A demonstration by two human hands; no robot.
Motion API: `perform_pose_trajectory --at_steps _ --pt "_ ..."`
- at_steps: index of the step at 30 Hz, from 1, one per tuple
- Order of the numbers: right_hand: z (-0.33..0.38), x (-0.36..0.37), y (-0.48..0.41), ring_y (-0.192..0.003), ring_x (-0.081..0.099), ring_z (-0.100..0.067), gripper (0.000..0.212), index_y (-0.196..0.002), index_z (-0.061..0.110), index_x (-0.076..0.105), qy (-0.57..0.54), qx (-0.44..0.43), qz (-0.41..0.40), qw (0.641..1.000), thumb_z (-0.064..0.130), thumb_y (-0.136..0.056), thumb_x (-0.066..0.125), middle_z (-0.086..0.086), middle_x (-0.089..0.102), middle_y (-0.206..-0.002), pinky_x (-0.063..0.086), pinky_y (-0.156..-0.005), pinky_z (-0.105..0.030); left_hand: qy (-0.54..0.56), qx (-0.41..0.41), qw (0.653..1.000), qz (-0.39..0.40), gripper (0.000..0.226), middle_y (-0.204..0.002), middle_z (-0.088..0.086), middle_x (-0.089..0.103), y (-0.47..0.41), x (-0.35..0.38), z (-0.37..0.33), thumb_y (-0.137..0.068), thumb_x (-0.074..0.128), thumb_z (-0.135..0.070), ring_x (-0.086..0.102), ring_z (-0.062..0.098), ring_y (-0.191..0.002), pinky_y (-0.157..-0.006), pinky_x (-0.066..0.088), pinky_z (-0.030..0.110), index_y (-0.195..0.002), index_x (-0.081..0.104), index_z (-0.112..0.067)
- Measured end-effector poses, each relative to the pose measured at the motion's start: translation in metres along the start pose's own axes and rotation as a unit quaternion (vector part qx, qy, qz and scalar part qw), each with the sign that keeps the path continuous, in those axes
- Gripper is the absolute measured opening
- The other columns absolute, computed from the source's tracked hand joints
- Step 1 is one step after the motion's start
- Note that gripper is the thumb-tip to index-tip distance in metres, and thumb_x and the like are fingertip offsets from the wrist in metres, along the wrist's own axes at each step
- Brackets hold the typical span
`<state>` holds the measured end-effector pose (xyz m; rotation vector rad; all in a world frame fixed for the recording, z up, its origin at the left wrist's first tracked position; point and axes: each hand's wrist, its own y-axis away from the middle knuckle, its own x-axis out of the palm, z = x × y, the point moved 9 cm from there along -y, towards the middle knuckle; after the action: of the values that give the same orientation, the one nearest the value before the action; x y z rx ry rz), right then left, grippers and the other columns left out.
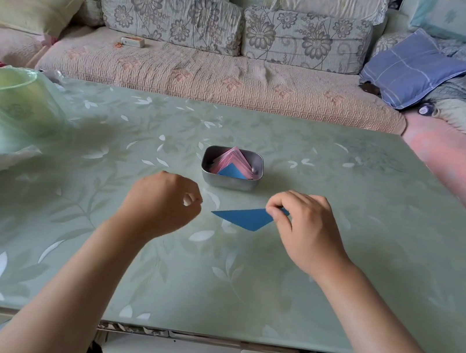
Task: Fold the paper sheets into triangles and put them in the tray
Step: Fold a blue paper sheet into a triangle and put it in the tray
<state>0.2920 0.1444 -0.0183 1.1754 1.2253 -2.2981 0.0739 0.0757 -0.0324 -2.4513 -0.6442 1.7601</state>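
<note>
No text, label or number can be read

I note a green leaf-patterned table (345, 194) before a long sofa (222, 83) with floral cushions (169, 13); a blue checked pillow (410, 67) lies at its right.

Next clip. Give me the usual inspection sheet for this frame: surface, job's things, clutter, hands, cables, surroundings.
Surface: glossy pale green table with a leaf pattern.
Job's things: blue folded paper on the near side of the metal tray; the tray holds pink triangles and one blue triangle in front.
Clutter: bag-lined green bin at the table's left edge.
Hands: left hand curled, nothing seen in it; right hand pinches the blue folded paper's right corner.
Cables: nothing seen.
Surroundings: floral sofa behind the table, with a blue checked pillow and a small box on its seat.
</note>
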Motion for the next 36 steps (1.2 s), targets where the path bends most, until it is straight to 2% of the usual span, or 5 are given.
perform_pose_trajectory --at_steps 8,14,20,26,36 --pt "0.026 0.013 0.0 -0.075 0.06 -0.021 0.005 -0.087 0.014 0.069 -0.014 -0.054 0.047 0.997 0.013 -0.092 0.068 0.006 0.065 -0.082 0.045 -0.072 -0.042 0.123 0.139 0.983 0.016 0.011 -0.084 -0.026 0.066 0.015 0.018 -0.065 -0.085 0.069 -0.043 0.058 0.0 -0.092 -0.073 0.049 0.024 -0.094 0.073 -0.037" --pt "0.025 0.006 0.002 -0.11 0.059 -0.023 0.028 -0.116 0.012 0.065 -0.003 -0.048 0.005 0.999 0.014 -0.088 0.069 -0.002 0.061 -0.12 0.047 -0.088 -0.039 0.176 -0.032 0.982 0.052 0.007 -0.073 -0.014 0.068 0.009 0.039 -0.042 -0.087 0.064 -0.03 0.06 0.01 -0.069 -0.059 0.047 0.024 -0.082 0.069 -0.032" --pt "0.03 0.008 0.003 -0.118 0.052 -0.026 0.059 -0.116 0.02 0.064 0.023 -0.062 0.016 0.998 -0.002 -0.069 0.038 -0.005 0.048 -0.141 0.043 -0.096 -0.037 0.489 -0.237 0.828 0.14 0.005 -0.087 0.007 0.074 0.015 0.065 -0.023 -0.092 0.062 -0.011 0.067 0.015 -0.065 -0.062 0.056 0.026 -0.094 0.066 -0.011" --pt "0.026 0.015 0.005 -0.117 0.056 -0.024 0.032 -0.096 0.021 0.07 -0.013 -0.052 0.039 0.998 0.006 -0.07 0.08 -0.003 0.058 -0.132 0.044 -0.094 -0.039 0.553 -0.23 0.776 0.199 0.016 -0.102 0.012 0.075 0.019 0.072 -0.035 -0.098 0.058 -0.013 0.074 0.025 -0.088 -0.075 0.06 0.031 -0.112 0.063 -0.008" --pt "0.006 0.019 0.004 -0.108 0.059 -0.009 0.005 -0.088 0.018 0.074 -0.153 0.049 0.031 0.987 0.022 -0.088 0.076 0.008 0.064 -0.118 0.043 -0.095 -0.022 0.576 -0.214 0.774 0.152 0.022 -0.1 0.007 0.076 0.013 0.071 -0.033 -0.095 0.057 -0.003 0.074 0.021 -0.091 -0.077 0.057 0.029 -0.113 0.067 -0.012"
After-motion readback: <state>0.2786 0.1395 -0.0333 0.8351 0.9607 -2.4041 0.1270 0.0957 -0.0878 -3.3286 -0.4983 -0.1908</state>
